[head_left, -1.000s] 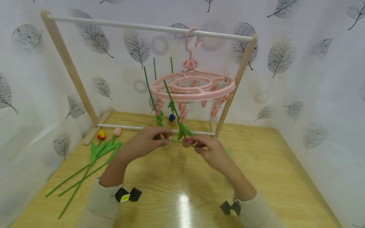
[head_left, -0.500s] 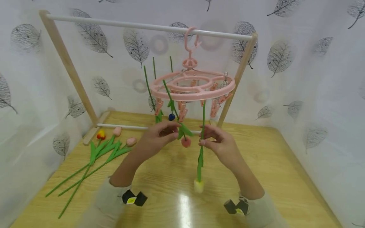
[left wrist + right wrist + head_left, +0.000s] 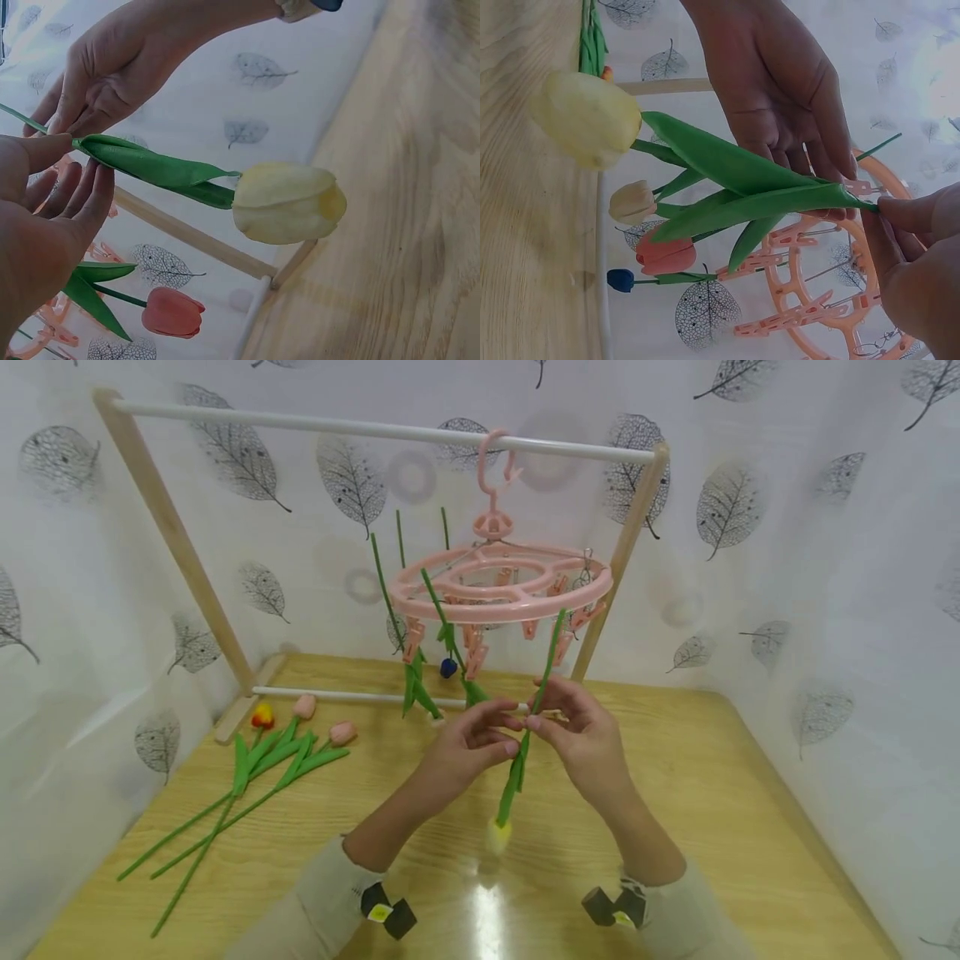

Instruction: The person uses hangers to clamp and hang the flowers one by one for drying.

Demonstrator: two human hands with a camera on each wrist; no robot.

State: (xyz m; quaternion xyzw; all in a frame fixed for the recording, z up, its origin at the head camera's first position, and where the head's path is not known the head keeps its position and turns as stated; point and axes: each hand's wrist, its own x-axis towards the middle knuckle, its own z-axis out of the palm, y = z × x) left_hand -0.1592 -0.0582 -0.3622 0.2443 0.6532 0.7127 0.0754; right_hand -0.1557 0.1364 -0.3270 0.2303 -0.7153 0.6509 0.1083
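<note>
A yellow artificial tulip point(image 3: 498, 835) hangs bloom down in front of me, its green stem slanting up to the right. My right hand point(image 3: 581, 731) pinches the stem above the leaves between thumb and fingers. My left hand point(image 3: 468, 752) comes in from the other side, thumb and fingertips closing on the stem at the leaf base point(image 3: 82, 142). Just behind the hands, a round pink clip hanger point(image 3: 502, 610) carries other tulips upside down in its clips. Among them are a red tulip point(image 3: 666, 250), a pale one point(image 3: 632, 202) and a blue one point(image 3: 448, 668).
The hanger hooks over the white bar point(image 3: 300, 422) of a wooden-sided rack point(image 3: 172, 543). On the table's left lie several tulips, including a red-yellow bloom point(image 3: 262, 716) and a pink one point(image 3: 342, 732). Leaf-printed white curtains point(image 3: 787, 568) enclose the table point(image 3: 675, 827).
The yellow tulip has come upright with its bloom down, then tilted bloom leftward in my right hand. My left hand has moved right, from beside the red tulip to the stem.
</note>
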